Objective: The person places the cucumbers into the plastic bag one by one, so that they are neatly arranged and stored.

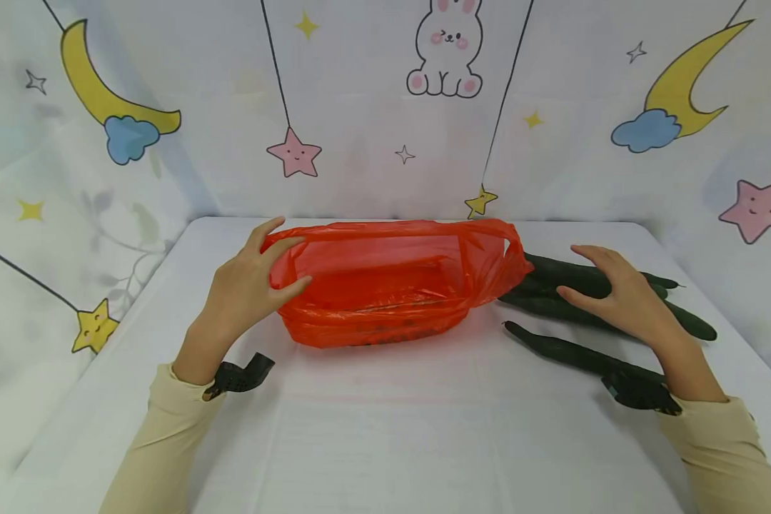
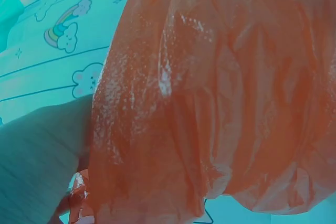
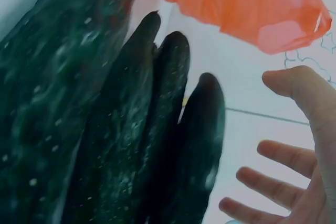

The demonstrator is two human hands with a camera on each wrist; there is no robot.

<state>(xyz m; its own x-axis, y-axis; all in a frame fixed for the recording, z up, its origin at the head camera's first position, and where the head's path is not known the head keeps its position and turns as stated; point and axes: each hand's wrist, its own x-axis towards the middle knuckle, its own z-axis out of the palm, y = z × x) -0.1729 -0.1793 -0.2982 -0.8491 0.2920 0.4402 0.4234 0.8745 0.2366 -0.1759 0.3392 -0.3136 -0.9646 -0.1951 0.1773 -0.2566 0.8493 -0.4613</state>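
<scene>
A red plastic bag [image 1: 373,332] stands mid-table with its mouth spread wide; dark marks show faintly along its lower front. At the bag's left end is my left hand [image 1: 247,282], thumb and fingers spread apart by the rim. In the left wrist view the red film [image 2: 220,103] hides most of that hand. My right hand [image 1: 623,296] is held above several dark green cucumbers [image 1: 552,275], fingers apart and nothing between them. The right wrist view shows these cucumbers [image 3: 121,129] beside the spread fingers [image 3: 273,184].
A single cucumber [image 1: 572,353] lies nearer the front, partly behind the right wrist's black camera strap [image 1: 639,391]. White cloth covers the table [image 1: 385,442]. Behind it hangs a printed backdrop [image 1: 373,93] with moons, stars and a rabbit.
</scene>
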